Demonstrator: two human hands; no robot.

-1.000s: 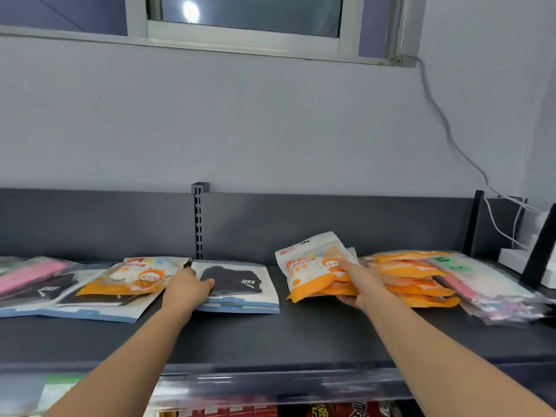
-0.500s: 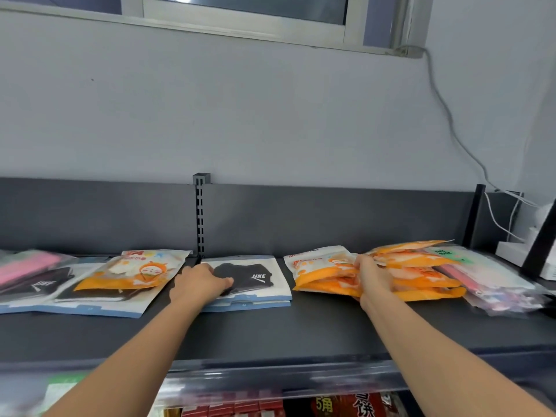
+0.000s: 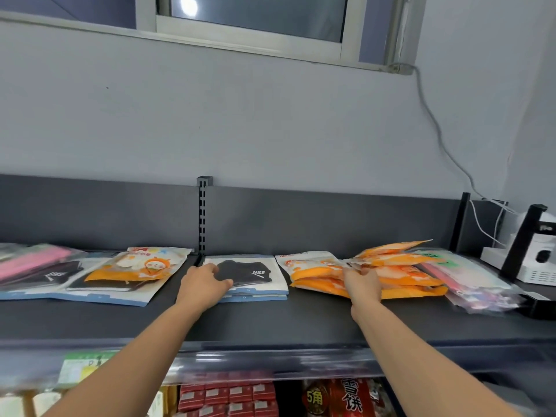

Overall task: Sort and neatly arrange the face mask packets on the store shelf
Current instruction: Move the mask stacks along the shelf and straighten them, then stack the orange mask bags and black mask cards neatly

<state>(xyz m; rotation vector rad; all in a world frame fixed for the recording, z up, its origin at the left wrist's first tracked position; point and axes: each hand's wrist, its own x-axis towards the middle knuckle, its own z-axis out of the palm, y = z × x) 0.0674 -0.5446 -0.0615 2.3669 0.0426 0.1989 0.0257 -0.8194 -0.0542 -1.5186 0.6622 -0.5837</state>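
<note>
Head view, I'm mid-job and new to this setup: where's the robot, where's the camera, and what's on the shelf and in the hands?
There is no robot: these are a person's two bare arms, filmed by one wide-angle camera worn on the head, looking forward and down. The dark shelf carries flat face mask packets. The left hand rests on the black mask packets in the middle. The right hand lies on the orange packet pile; whether it grips one is unclear.
</note>
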